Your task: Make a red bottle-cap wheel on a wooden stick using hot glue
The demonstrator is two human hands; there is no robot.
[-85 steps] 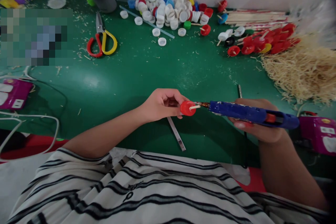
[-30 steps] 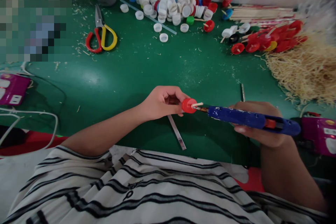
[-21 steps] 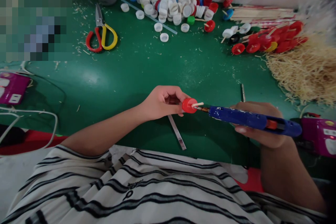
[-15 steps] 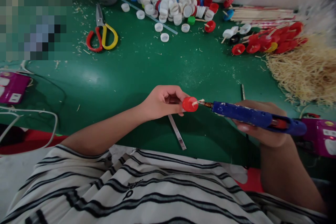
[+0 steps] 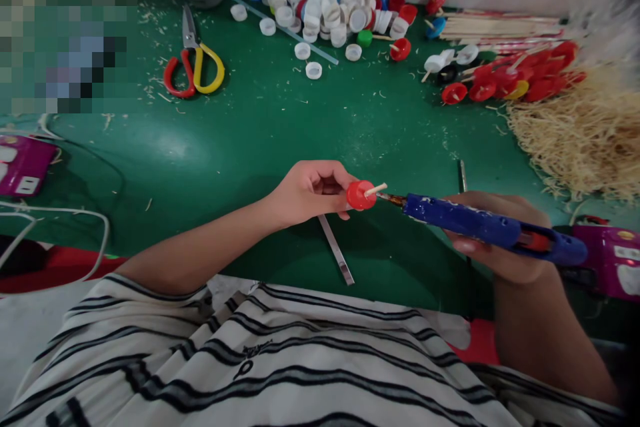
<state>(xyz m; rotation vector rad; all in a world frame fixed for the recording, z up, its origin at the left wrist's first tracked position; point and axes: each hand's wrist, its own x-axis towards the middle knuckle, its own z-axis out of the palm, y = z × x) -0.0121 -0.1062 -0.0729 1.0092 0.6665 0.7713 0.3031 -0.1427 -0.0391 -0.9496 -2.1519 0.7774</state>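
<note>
Between the fingers of my left hand [image 5: 315,195] is a red bottle cap [image 5: 360,195]. A short wooden stick [image 5: 376,190] pokes out of the cap toward the right. My right hand [image 5: 500,247] is wrapped round a blue hot glue gun [image 5: 465,221]. Its metal nozzle [image 5: 393,199] points left and ends close beside the stick and cap; whether it touches them I cannot tell. Under my left hand a narrow metal strip [image 5: 336,250] lies on the green table [image 5: 280,127].
Scissors [image 5: 193,60] lie at the back left. A heap of mostly white bottle caps [image 5: 330,13] fills the back middle. Red caps on sticks [image 5: 530,77] and a pile of straw-like shreds [image 5: 580,133] are at right. Purple power strips [image 5: 613,260] sit at both sides.
The cap in my left hand has tilted a little, and its stick now points more up and to the right. The glue gun has barely moved.
</note>
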